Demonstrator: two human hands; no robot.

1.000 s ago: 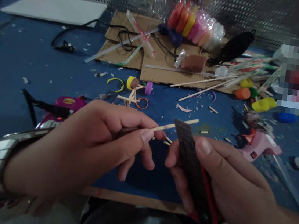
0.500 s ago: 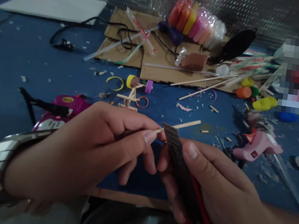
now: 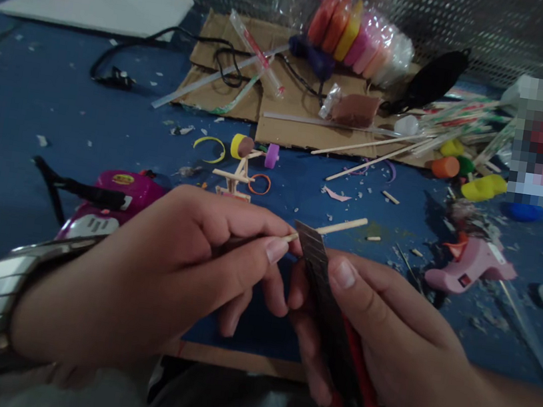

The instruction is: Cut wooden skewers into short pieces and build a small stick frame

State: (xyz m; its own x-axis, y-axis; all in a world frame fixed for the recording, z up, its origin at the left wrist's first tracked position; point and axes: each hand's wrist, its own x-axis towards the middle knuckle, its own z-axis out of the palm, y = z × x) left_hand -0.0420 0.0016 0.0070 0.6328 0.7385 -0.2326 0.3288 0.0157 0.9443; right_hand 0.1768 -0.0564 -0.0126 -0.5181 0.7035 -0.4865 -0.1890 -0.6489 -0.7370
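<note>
My left hand (image 3: pixel 165 276) pinches a thin wooden stick (image 3: pixel 341 227) between thumb and forefinger; the stick's free end points right and up over the blue table (image 3: pixel 24 128). My right hand (image 3: pixel 392 348) grips a red-handled utility knife (image 3: pixel 326 299), thumb on its back. The dark blade lies across the stick just right of my left fingertips. A metal watch sits on my left wrist.
A small stick figure with yellow and purple caps (image 3: pixel 244 159) stands beyond my hands. A pink glue gun (image 3: pixel 470 262) lies at right, a magenta device (image 3: pixel 116 192) at left. Cardboard (image 3: pixel 285 108), coloured clay discs (image 3: pixel 360 34), straws, skewers and scraps crowd the back.
The knife blade has moved left along the stick, close to my left fingertips, and my hands have drawn together. Between the last two frames hardly anything moves.
</note>
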